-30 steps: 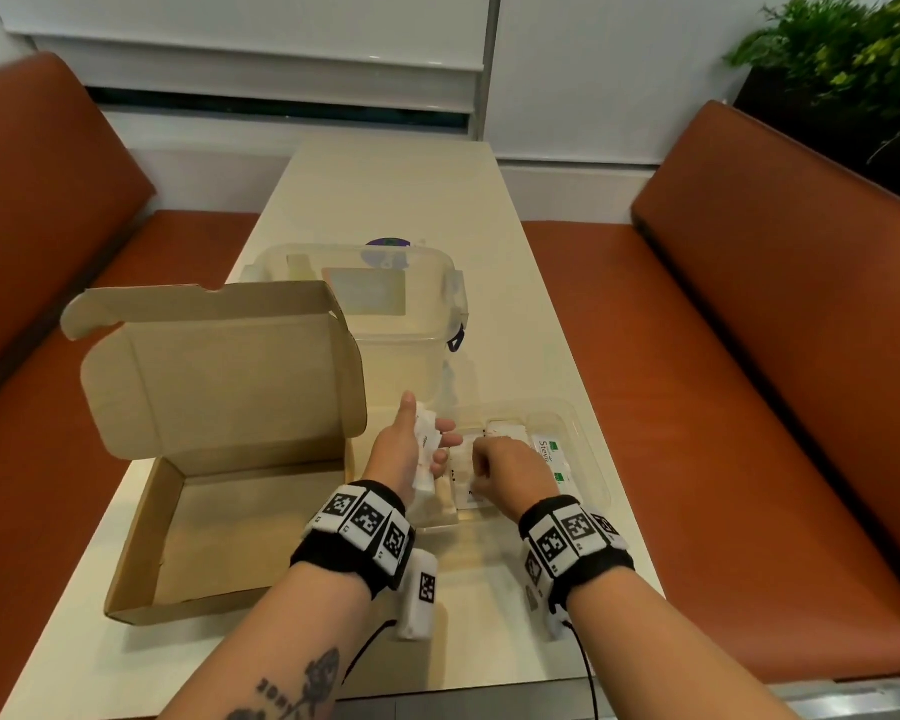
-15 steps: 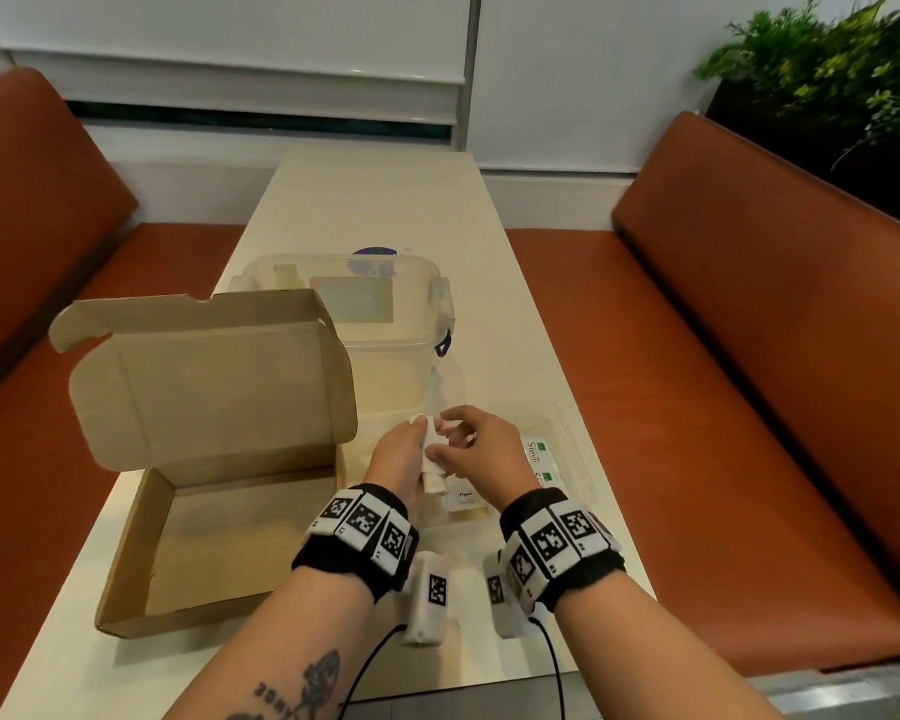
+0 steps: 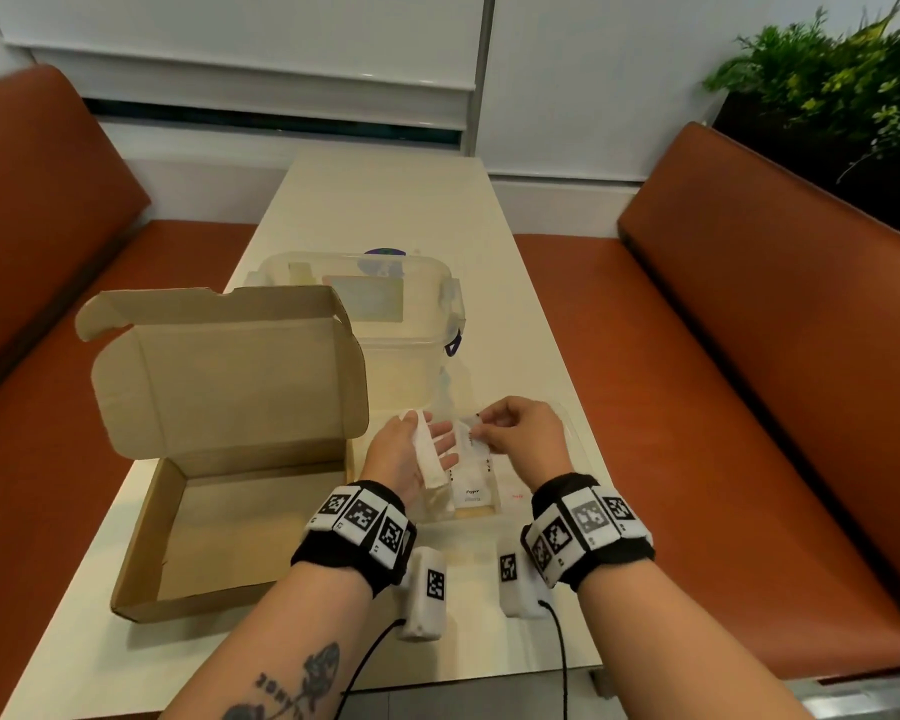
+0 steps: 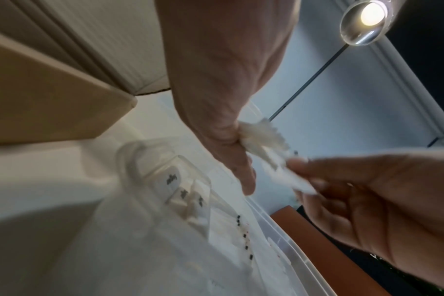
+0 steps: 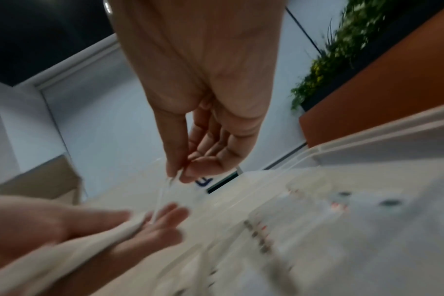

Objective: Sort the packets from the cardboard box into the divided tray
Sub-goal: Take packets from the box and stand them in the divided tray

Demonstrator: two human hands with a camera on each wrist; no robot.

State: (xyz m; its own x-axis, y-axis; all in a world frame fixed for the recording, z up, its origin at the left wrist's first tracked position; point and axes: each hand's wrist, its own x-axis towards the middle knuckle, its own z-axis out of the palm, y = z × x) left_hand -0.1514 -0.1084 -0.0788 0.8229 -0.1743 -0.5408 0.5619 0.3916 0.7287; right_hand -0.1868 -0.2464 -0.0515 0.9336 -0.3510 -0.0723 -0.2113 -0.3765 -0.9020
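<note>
The open cardboard box point(image 3: 219, 491) stands on the left of the table, its floor bare where I can see it. To its right lies the clear divided tray point(image 3: 572, 433) with white packets point(image 3: 471, 498) in its compartments. Above the tray my left hand point(image 3: 427, 439) is palm up, its thumb clamping a small stack of white packets point(image 3: 430, 459) against the fingers; the stack point(image 4: 261, 136) shows in the left wrist view too. My right hand point(image 3: 481, 431) pinches one thin packet point(image 3: 466, 433) between thumb and forefinger, right beside the stack. That packet point(image 5: 174, 179) looks blurred in the right wrist view.
A clear lidded plastic container point(image 3: 385, 314) stands just behind the box and the tray. The box's raised lid point(image 3: 219, 366) walls off the left. Orange benches point(image 3: 749, 356) flank the narrow table point(image 3: 385, 210), and a plant point(image 3: 842, 70) fills the far right corner.
My right hand has risen from the tray to the left hand and now pinches a single packet at the stack. The left hand has turned more palm up.
</note>
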